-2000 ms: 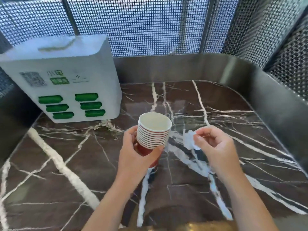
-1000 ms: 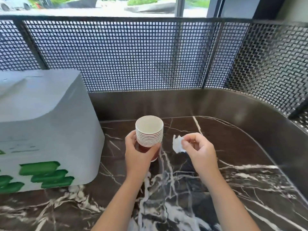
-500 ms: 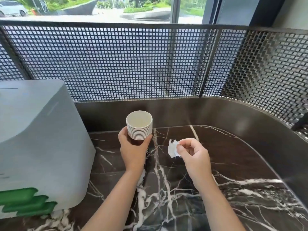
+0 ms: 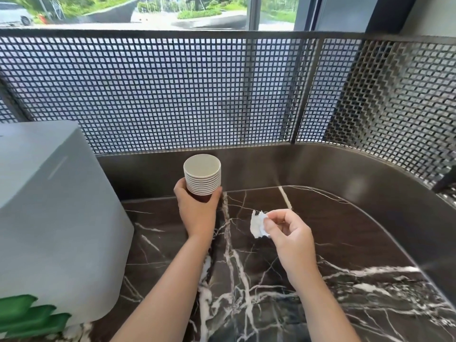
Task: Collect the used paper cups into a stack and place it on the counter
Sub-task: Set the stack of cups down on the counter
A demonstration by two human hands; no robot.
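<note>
A stack of several nested paper cups [image 4: 202, 177], white-rimmed with a dark red body, is upright in the air near the back of the dark marble counter [image 4: 308, 280]. My left hand [image 4: 196, 213] grips the stack from below, fingers wrapped round its lower part. To the right and slightly lower, my right hand [image 4: 287, 233] pinches a small crumpled white scrap of paper [image 4: 256, 224] between thumb and fingers above the counter. The bottom of the stack is hidden by my left hand.
A white box-shaped unit with green slots [image 4: 49, 230] stands on the counter's left side. A curved metal wall [image 4: 345, 169] rims the counter at the back and right, topped by a black mesh screen [image 4: 197, 95] with a window behind.
My left hand has carried the cup stack away from me toward the back of the counter. My right hand kept the paper scrap and followed. My view tilted upward, showing more of the mesh and window.
</note>
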